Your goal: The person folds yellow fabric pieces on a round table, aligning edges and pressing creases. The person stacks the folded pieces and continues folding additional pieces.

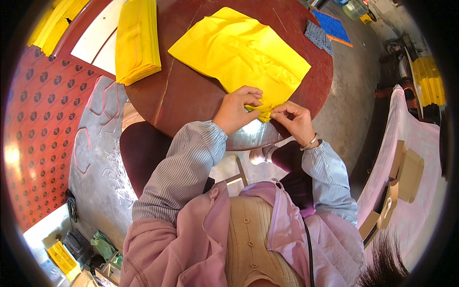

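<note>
Left hand point(235, 109) and right hand point(295, 119) both at the near corner of a bright yellow square paper sheet point(239, 50), lying flat on the round dark red-brown wooden surface point(191, 95). Left grip: fingers pinched on the sheet's near corner, thumb and fingertips clenched on a small fold. Right grip: thumb and forefinger pinching the same corner from the other side, hands just beside each other, nearly touching. Sheet is creased and spreads away from the hands toward the far edge of the surface. Thick stack of yellow paper sheets point(136, 40) on the left part of the surface, well apart from the hands. Blue plastic mat point(332, 26) and grey textured mat point(318, 36) at the far right edge. Striped sleeves on both forearms.
</note>
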